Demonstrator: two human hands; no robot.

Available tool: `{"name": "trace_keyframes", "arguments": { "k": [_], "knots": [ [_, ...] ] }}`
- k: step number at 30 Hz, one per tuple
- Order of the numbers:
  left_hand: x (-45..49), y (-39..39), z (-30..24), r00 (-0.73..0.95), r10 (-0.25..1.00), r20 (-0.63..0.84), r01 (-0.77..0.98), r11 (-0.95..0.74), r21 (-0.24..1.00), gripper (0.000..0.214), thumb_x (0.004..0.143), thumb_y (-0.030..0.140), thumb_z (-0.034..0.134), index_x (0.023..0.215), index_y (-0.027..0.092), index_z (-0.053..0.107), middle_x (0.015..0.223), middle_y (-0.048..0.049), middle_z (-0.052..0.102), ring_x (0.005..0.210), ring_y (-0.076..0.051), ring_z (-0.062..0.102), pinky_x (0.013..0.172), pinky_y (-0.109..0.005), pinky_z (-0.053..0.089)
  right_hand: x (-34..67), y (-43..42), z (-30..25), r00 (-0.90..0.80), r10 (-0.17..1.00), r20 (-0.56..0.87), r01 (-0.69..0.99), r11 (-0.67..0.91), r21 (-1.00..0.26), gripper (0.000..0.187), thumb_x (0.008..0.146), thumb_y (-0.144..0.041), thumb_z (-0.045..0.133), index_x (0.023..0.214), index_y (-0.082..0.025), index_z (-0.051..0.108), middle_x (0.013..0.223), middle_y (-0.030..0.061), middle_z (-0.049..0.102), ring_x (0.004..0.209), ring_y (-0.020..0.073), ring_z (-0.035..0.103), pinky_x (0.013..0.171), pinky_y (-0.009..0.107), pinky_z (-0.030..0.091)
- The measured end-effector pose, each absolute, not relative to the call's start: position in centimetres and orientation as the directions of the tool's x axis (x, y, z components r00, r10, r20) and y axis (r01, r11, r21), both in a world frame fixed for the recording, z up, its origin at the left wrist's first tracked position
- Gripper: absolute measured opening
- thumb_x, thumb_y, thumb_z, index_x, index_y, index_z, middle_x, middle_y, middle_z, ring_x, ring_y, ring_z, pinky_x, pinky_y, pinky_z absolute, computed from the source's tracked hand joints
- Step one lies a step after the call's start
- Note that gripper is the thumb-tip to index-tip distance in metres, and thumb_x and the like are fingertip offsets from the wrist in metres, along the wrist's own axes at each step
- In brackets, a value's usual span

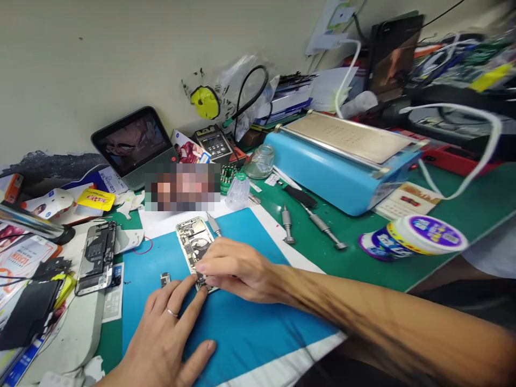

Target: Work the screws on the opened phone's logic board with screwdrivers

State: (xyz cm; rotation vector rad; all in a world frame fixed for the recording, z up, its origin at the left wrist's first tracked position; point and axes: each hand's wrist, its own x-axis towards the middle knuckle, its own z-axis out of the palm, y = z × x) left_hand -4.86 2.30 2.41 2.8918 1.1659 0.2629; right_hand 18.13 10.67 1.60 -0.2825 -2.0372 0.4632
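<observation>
An opened phone [190, 236], its inner parts exposed in a white frame, lies on a blue mat [250, 328]. My left hand [169, 322] rests with fingers stretched, the fingertips on the phone's lower end. Over the phone's lower half, my right hand [237, 269] is closed in a pinch; its fingers hide whatever may be between them. A small metal-and-black part [165, 279] sits on the mat beside my left fingers. Just past the phone's upper right corner lies a slim grey screwdriver [213, 223].
Two more screwdrivers [287, 223] lie right of the mat, before a blue machine with a metal plate [322, 166]. A white-and-purple tub [411, 236] lies tilted at right. Another opened phone [97, 255] and packets crowd the left. A smart display [133, 142] stands behind.
</observation>
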Motion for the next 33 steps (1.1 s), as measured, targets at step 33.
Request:
{"name": "trace_keyframes", "arguments": {
  "k": [33],
  "knots": [
    [-4.4,1.9,2.7,0.682,0.728,0.073,0.702,-0.679,0.217,0.059,0.097,0.043,0.054,0.149,0.019,0.043,0.152,-0.0134,0.043,0.127,-0.035,0.047,0.099,-0.052,0.044,19.3,9.5,1.9,-0.572,0.39,0.722,0.09,0.904,-0.417,0.036,0.098,-0.01,0.048,0.134,-0.016,0.047,0.109,0.0103,0.073,0.106,0.0156,0.067,0.094,0.033,0.059]
  ]
}}
